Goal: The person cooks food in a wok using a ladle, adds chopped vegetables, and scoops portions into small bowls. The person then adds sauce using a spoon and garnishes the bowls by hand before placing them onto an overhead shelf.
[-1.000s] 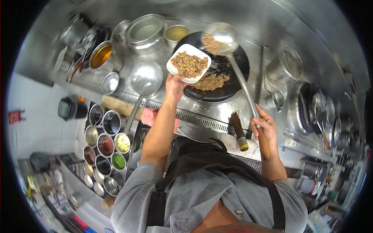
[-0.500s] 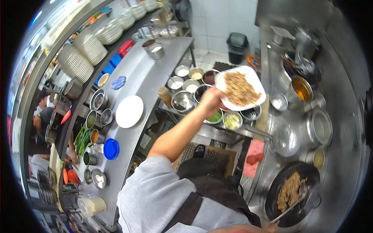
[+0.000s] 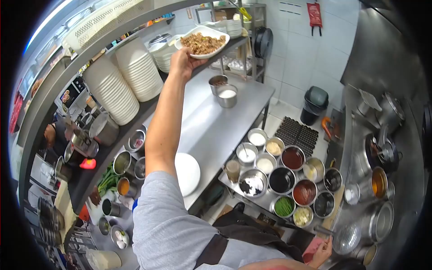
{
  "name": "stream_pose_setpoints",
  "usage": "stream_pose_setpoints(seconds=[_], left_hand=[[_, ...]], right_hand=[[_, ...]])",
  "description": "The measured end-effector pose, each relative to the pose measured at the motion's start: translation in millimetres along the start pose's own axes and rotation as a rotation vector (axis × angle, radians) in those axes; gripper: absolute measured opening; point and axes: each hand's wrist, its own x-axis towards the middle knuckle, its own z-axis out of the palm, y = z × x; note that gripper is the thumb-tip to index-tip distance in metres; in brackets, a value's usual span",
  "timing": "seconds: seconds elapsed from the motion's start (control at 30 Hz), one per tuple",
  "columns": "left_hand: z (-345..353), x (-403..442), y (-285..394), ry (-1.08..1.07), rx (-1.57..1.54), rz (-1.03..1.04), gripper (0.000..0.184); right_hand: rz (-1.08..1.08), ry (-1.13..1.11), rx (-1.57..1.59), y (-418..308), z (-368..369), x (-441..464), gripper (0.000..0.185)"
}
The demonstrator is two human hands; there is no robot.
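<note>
My left hand (image 3: 184, 63) is raised at the top and grips the near edge of a white square dish (image 3: 203, 41) of browned minced food. The dish is held level at the height of the shelf with stacked plates. Low at the right, my right hand (image 3: 320, 253) has curled fingers beside the pink cloth (image 3: 311, 247) and near the perforated strainer (image 3: 347, 238). What it holds, if anything, cannot be made out. The ladle and the wok do not show.
Stacked white plates (image 3: 139, 67) stand on the shelf (image 3: 148, 107). A round white plate (image 3: 186, 174) lies on the steel table (image 3: 202, 110). Several ingredient pots, including chopped greens (image 3: 284, 206), stand right of it. A person's head (image 3: 50, 135) shows beyond the shelf at left.
The view has swung left from the stove to the shelf. My left hand has carried the dish up to shelf height. The wok and the ladle have gone out of view.
</note>
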Motion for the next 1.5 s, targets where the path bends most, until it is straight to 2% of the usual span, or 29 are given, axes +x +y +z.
stream_pose_setpoints(seconds=[0.07, 0.13, 0.17, 0.23, 0.3, 0.37, 0.6, 0.77, 0.8, 0.83, 0.93, 1.03, 1.07, 1.13, 1.3, 1.37, 1.5], left_hand=[[-14, 55, 24, 0.053, 0.045, 0.026, 0.043], [-38, 115, 35, 0.155, 0.045, 0.065, 0.043], [-45, 138, 40, 0.208, 0.043, 0.08, 0.042], [-63, 178, 46, 0.345, 0.106, 0.108, 0.039], [-92, 217, 50, 0.428, 0.157, 0.101, 0.039], [-111, 243, 52, 0.679, 0.206, 0.088, 0.036], [-161, 265, 53, 0.888, 0.318, 0.077, 0.023], [-133, 219, 65, 0.821, 0.884, 0.102, 0.027], [-156, 230, 68, 0.774, 1.139, 0.062, 0.024], [-163, 232, 68, 0.774, 1.146, 0.054, 0.024], [-173, 246, 71, 0.825, 1.342, -0.032, 0.024], [-192, 261, 80, 0.929, 1.761, -0.263, 0.032], [-193, 261, 80, 0.93, 1.764, -0.265, 0.032], [-192, 265, 82, 1.134, 1.538, -0.31, 0.03], [-219, 280, 78, 1.199, 1.444, -0.403, 0.034], [-227, 285, 73, 1.117, 1.588, -0.508, 0.035], [-235, 289, 75, 1.004, 1.673, -0.507, 0.037]], right_hand=[[0.078, -0.08, 0.084, -26, 34, 8, 0.04], [0.36, -0.098, 0.056, -45, 57, 12, 0.035], [0.357, -0.098, 0.06, -64, 59, 15, 0.035], [0.25, -0.278, -0.351, -99, 48, 20, 0.037], [0.28, -0.282, -0.333, -94, 50, 22, 0.037], [0.341, -0.36, -0.207, -79, 51, 30, 0.037], [0.429, -0.307, -0.219, -59, 90, 53, 0.035], [0.46, -0.297, -0.24, -46, 106, 61, 0.034], [0.465, -0.294, -0.248, -44, 108, 63, 0.034], [0.469, -0.295, -0.254, -42, 109, 64, 0.034], [0.489, -0.29, -0.269, -38, 113, 62, 0.033], [0.502, -0.286, -0.284, -36, 118, 63, 0.032], [0.506, -0.282, -0.288, -35, 118, 62, 0.032], [0.516, -0.277, -0.297, -34, 121, 61, 0.031], [0.54, -0.258, -0.314, -30, 122, 54, 0.03], [0.546, -0.255, -0.318, -29, 124, 53, 0.029], [0.562, -0.238, -0.327, -24, 121, 46, 0.028]])
